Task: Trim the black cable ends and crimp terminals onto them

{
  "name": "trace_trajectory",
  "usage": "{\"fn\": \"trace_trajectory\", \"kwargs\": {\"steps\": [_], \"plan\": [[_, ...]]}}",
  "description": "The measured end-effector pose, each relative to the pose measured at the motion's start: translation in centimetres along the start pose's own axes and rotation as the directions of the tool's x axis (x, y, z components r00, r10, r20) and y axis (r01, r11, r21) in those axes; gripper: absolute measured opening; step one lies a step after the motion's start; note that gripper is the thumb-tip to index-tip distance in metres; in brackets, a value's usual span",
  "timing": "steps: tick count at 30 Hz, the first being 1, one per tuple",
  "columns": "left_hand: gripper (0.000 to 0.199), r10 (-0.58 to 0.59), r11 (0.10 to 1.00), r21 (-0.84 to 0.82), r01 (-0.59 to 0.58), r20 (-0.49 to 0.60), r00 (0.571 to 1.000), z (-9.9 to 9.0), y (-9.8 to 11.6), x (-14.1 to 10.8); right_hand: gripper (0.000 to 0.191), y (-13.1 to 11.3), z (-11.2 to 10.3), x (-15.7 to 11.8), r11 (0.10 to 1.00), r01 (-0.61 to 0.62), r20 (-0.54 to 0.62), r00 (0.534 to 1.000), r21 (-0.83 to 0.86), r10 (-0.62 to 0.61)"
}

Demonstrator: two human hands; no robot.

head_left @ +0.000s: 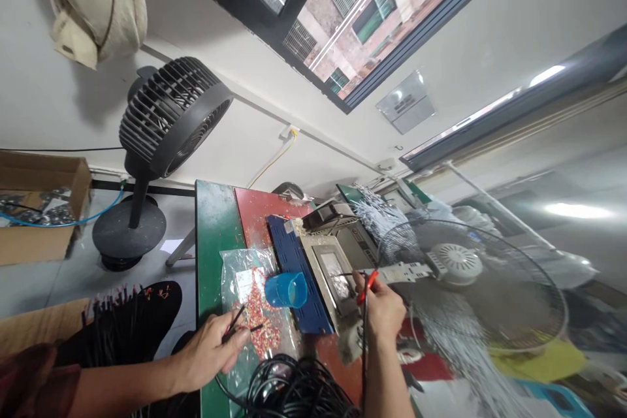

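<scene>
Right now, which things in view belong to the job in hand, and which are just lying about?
In the job:
black cable, in left hand
red-handled item, in right hand
coiled black cables, probably

Likely just lying about:
blue cup
colourful scraps
black fan
cardboard box

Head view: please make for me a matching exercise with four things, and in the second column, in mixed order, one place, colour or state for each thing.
Column 1
1. cup
2. carton
3. cable coil
4. right hand

Column 2
A. open, at the far left
B. closed around a red-handled tool
C. blue, see-through
D. black, at the bottom edge

Right pairs: 1-C, 2-A, 3-D, 4-B
</scene>
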State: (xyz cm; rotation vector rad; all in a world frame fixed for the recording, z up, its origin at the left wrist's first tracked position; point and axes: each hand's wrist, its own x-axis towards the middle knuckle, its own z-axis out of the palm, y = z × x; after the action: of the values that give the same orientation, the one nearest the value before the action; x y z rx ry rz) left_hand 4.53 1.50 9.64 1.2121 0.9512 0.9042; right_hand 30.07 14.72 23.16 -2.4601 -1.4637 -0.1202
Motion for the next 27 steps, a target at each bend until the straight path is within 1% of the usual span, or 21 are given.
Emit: {"fn": "trace_trajectory", "kwargs": {"steps": [4,10,18,27], "plan": [[0.032,0.000,1.000,-0.001,0.000,0.007,1.000,-0.11,0.19,-0.02,0.039,-0.21,0.06,-0.04,1.000,-0.016,-0.006,1.000,0.000,0.016],[0.030,-0.007,1.000,-0.005,0.007,0.012,1.000,-0.13,0.12,-0.06,0.039,-0.10,0.24,-0.02,1.000,-0.005,-0.008,1.000,0.009,0.005],[0.031,0.011,1.000,-0.008,-0.011,0.020,1.000,-0.16,0.29,-0.06,0.041,0.11,0.35,0.06,1.000,-0.010,0.001,1.000,-0.001,0.010],[0.032,0.019,1.000,-0.014,-0.019,0.016,1.000,-0.11,-0.01,0.09,0.041,-0.26,0.31,-0.15,1.000,-0.026,-0.008,1.000,-0.008,0.026]]}}
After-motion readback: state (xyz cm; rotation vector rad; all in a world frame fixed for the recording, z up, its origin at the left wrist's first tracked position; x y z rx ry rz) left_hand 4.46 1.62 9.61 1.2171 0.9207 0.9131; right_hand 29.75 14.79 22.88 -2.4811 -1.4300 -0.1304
